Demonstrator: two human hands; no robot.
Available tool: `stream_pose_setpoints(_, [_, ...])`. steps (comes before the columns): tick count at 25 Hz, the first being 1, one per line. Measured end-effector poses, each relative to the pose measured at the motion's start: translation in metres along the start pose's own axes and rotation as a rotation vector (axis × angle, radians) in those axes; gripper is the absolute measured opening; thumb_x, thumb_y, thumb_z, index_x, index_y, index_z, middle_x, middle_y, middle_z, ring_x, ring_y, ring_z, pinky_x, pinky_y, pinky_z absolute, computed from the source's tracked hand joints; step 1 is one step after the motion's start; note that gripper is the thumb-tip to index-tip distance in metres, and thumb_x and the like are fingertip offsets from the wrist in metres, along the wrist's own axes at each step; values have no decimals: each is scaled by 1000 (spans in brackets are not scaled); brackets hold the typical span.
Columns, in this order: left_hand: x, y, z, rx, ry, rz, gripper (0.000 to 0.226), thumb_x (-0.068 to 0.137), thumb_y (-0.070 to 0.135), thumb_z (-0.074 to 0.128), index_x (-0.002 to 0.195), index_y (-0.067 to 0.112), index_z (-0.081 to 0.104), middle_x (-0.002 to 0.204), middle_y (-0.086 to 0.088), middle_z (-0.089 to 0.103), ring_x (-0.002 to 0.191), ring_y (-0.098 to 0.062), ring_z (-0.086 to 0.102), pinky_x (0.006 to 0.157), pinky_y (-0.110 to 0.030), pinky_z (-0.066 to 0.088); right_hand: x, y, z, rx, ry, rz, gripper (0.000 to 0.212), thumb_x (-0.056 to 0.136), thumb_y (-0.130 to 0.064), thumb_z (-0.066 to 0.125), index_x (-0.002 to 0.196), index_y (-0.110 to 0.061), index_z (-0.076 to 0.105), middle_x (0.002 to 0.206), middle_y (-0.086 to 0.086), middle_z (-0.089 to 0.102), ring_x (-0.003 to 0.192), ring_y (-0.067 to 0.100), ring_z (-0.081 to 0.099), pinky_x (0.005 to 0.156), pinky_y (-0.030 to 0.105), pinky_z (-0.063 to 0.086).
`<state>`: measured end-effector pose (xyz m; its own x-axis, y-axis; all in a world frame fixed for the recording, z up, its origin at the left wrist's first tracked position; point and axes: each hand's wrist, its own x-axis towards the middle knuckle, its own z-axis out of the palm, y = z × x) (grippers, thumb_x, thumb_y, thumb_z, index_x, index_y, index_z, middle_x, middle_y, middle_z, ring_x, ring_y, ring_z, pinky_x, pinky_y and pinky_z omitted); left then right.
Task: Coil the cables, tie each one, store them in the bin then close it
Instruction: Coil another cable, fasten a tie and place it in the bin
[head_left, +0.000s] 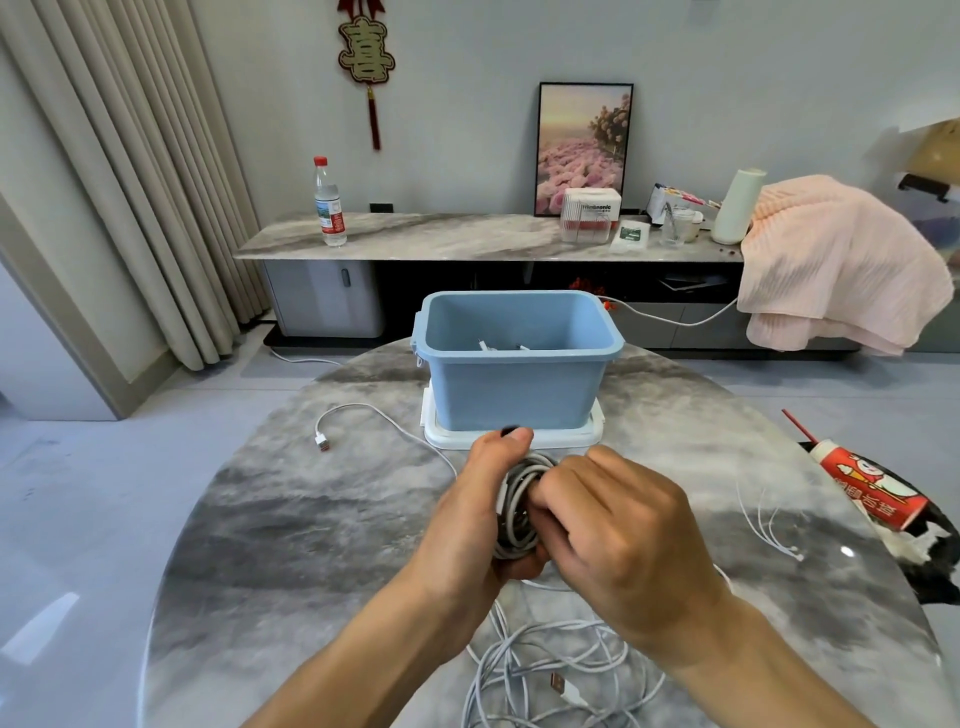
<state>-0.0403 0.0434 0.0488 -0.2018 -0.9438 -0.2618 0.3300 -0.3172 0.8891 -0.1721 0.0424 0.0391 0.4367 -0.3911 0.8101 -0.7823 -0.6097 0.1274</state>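
Just before the bin (519, 384), left hand (480, 514) and right hand (618, 530) gripping coiled cable (514, 512), table edge (171, 545) well apart.

Glossy grey marble-look table (363, 519), matt blue plastic bin (519, 384), smooth white rubbery cables (545, 670), soft ribbed pink cloth (831, 260)

I have just one view, the head camera, wide-angle, worn above the round marble table (311, 519) and tilted forward and down. Both forearms enter from the frame's bottom edge, close to the lens; the far wall fills the upper frame.
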Motion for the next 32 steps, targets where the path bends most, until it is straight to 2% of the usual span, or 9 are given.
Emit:
stream_pose_setpoints(5, [-1, 3, -3, 37, -37, 4, 43, 70, 51, 68, 102, 23, 60, 84, -6, 44, 76, -21, 41, 63, -34, 33, 0, -10, 3, -64, 92, 26, 34, 84, 4, 66, 57, -11, 50, 54, 6, 40, 50, 24, 34, 43, 37, 35])
stream_pose_setpoints(10, [-1, 3, -4, 103, -4, 30, 28, 91, 48, 53, 87, 22, 47, 67, -2, 39, 61, -16, 37, 55, -30, 30, 0, -11, 3, -79, 93, 32, 35, 85, 3, 63, 57, -11, 48, 53, 6, 39, 50, 23, 33, 44, 36, 34])
stream_pose_setpoints(13, [-2, 5, -1, 151, -19, 102, 19, 97, 41, 46, 84, 27, 44, 68, -1, 36, 59, -15, 33, 53, -29, 26, 0, -11, 3, -88, 101, 60, 34, 85, 1, 63, 57, -12, 49, 54, 5, 41, 51, 24, 34, 44, 36, 35])
stream_pose_setpoints(17, [1, 12, -7, 191, -10, 134, 16, 99, 37, 43, 89, 24, 45, 68, 0, 50, 55, -17, 44, 53, -26, 29, 9, 6, -9, -18, -28, 58, 15, 90, -16, 69, 75, -14, 69, 69, 2, 58, 60, 26, 51, 51, 40, 46])
stream_pose_setpoints(21, [2, 18, -13, 216, -33, 112, 17, 100, 36, 42, 96, 20, 44, 69, -3, 65, 57, -22, 46, 54, -29, 24, 18, 32, -26, 299, -206, 220, 9, 78, -27, 76, 77, -20, 70, 72, -10, 60, 67, 4, 51, 57, 22, 44])
stream_pose_setpoints(23, [0, 18, -10, 231, -59, 101, 16, 99, 35, 43, 94, 20, 43, 70, -3, 66, 57, -22, 46, 53, -28, 22, 19, 33, -26, 596, -221, 408, 11, 73, -22, 80, 75, -21, 69, 73, -9, 62, 67, 6, 54, 59, 15, 40])
stream_pose_setpoints(25, [-1, 18, -9, 249, -88, 94, 16, 98, 35, 44, 90, 22, 44, 75, -9, 68, 59, -23, 46, 53, -29, 22, 20, 33, -25, 881, -208, 568, 13, 70, -17, 81, 73, -22, 69, 83, -5, 68, 73, 12, 63, 61, 21, 46])
stream_pose_setpoints(28, [0, 18, -10, 281, -141, 72, 11, 98, 32, 44, 90, 26, 47, 82, -15, 69, 58, -23, 45, 51, -28, 23, 19, 36, -23, 1087, -215, 662, 21, 67, -14, 86, 72, -27, 71, 99, -2, 73, 85, 16, 69, 76, 28, 54])
stream_pose_setpoints(32, [-3, 19, -12, 317, -214, 36, 10, 99, 29, 45, 93, 21, 46, 83, -16, 68, 55, -21, 43, 50, -27, 22, 18, 36, -22, 1173, -219, 694, 15, 67, -24, 85, 75, -25, 72, 88, 11, 75, 86, 28, 72, 82, 34, 58])
